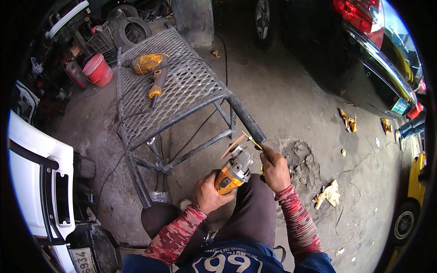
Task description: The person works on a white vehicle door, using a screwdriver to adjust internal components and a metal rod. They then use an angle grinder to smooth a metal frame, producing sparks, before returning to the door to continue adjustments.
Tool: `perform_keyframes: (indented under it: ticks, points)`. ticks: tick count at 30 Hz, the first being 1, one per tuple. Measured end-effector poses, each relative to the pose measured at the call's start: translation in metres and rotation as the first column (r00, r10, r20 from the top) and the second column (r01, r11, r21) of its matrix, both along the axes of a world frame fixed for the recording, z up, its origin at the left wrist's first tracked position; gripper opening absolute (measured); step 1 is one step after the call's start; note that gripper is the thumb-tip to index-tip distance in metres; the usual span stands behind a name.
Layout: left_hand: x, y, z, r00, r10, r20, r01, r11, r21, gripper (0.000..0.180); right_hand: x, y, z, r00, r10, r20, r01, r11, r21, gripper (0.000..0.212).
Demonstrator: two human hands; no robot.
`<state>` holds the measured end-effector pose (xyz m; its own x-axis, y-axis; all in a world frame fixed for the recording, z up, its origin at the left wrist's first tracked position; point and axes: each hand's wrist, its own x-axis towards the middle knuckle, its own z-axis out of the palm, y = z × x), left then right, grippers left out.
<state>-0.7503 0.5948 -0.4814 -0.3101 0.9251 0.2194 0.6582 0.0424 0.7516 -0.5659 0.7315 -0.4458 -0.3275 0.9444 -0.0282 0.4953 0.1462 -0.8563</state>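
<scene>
My left hand (209,192) is closed around the yellow body of an angle grinder (231,178), which I hold above my lap. Its grey metal head points away from me, and a reddish-brown disc (232,146) shows nearly edge-on there. A thin yellowish strip (251,140) sticks out past the fingers of my right hand (275,169), close to the disc; whether the two touch I cannot tell. The fingers of that hand are bent together, and part of the strip is hidden by them. Just beyond stands a metal-mesh bench (182,86) with a dark tubular frame.
A yellow power drill (152,68) with a cord lies on the mesh. Red bucket (98,70) and tyres (132,31) stand far left. A white car bumper (41,159) is at left, a dark car (318,59) at far right. Crumpled paper (327,194) lies on the broken concrete floor.
</scene>
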Motion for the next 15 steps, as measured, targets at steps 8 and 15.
perform_keyframes:
  ticks: [8,15]
  points:
    - [-0.0006,-0.0013,0.0001,0.998,-0.031,0.057,0.030,0.999,0.019,0.049,0.0006,-0.0022,0.0020,1.000,0.001,0.017,-0.001,0.999,0.039,0.033]
    - [0.0005,-0.0016,0.0030,0.998,-0.029,0.063,0.027,0.999,0.030,0.047,0.0005,-0.0048,0.0069,1.000,-0.010,0.026,0.009,1.000,0.018,0.033]
